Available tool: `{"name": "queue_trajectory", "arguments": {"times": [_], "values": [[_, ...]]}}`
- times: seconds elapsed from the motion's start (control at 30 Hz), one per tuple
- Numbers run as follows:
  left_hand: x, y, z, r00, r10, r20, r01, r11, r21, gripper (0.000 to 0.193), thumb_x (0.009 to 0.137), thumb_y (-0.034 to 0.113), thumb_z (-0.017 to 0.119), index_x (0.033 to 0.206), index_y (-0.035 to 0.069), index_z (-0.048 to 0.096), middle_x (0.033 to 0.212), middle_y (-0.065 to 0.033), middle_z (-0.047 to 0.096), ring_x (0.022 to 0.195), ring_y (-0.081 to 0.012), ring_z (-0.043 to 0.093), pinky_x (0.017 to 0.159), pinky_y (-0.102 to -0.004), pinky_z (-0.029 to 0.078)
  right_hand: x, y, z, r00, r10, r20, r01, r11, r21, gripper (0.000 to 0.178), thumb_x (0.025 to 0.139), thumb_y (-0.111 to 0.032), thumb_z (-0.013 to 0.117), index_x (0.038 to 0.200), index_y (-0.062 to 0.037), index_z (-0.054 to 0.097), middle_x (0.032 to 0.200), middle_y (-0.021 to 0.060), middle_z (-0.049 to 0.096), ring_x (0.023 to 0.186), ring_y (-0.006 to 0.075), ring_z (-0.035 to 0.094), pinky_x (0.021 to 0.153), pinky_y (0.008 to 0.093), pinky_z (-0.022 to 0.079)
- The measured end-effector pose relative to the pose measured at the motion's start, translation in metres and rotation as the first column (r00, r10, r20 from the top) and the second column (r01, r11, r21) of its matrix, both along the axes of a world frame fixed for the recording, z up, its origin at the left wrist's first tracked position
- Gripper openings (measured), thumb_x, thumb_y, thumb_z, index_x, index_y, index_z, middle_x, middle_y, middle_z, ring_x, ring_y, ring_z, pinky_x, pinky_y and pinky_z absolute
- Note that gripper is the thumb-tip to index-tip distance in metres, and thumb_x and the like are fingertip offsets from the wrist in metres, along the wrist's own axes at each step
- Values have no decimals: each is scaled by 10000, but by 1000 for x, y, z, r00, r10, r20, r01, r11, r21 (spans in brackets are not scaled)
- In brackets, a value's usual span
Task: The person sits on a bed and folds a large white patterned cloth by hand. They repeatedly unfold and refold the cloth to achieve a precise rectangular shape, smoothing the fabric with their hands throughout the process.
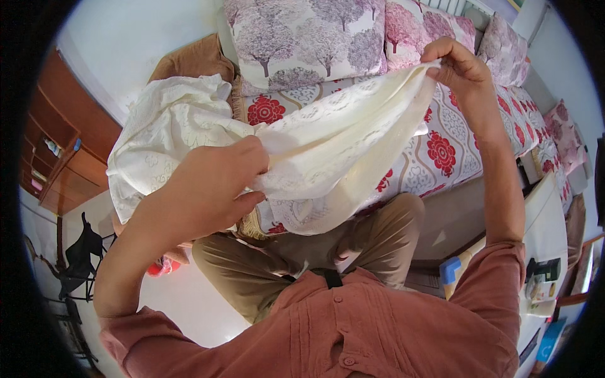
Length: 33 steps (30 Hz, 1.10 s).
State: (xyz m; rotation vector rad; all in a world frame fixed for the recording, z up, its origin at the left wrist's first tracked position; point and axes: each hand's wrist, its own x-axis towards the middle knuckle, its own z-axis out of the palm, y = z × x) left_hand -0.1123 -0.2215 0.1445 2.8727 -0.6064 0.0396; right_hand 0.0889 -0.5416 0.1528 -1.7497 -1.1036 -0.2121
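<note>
Cream fabric with a lace-like woven pattern forms the cloth (353,135), which hangs as a slack sling above the front of a couch. Its upper corner is pinched between thumb and fingertips of the right grip (463,72), raised at the far right. Lower and to the left, the left grip (217,179) appears closed on the same cloth; its fingertips are partly hidden, so the firmness of that hold cannot be told. Between them the material falls in soft diagonal folds, the lower edge drooping near the knees. The rest lies bunched over the couch's left end, beside a brown cover (195,60). By its drape, the cloth should handle as light, limp and easily creased; corners and hems offer the surest hold, whereas the patterned areas might snag. Beneath it, a printed couch cover (441,153) bears red flowers. Behind stands a large tree-print cushion (302,41). At the outer margins are a wooden cabinet (88,120), left, and a white counter (545,211) with small items, right.
</note>
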Motion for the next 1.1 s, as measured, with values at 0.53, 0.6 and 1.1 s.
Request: {"name": "queue_trajectory", "arguments": {"times": [0.53, 0.6, 1.1], "values": [[-34, -39, -5, 914, -382, 136, 277, 834, 478, 205, 759, 160, 614, 961, 143, 587, 867, -22, 506, 733, -177, 592, 635, -334, 462, 10, -2, -5, 994, -102, -47, 105, 991, 78, 115, 933, -6, 569, 1037, -29, 613, 931, -11, 601, 879, 65, 547, 817, 228, 443], [-36, -45, -9, 903, -417, 107, 289, 771, 567, 168, 780, 179, 600, 937, 124, 574, 880, -32, 493, 730, -192, 583, 646, -334, 454, 9, 2, -6, 996, -77, -39, 80, 993, 89, 113, 934, -10, 569, 1035, -29, 615, 931, -11, 601, 876, 66, 547, 817, 230, 443], [-2, 31, 60, 713, 113, 692, -193, 980, 39, 240, 725, -20, 729, 907, 99, 628, 1047, -65, 610, 938, -198, 631, 681, -326, 484, 10, -17, 35, 985, -171, 2, 160, 927, 339, 150, 945, -82, 610, 1090, -49, 633, 1004, 3, 630, 929, 112, 584, 851, 240, 446]]}}
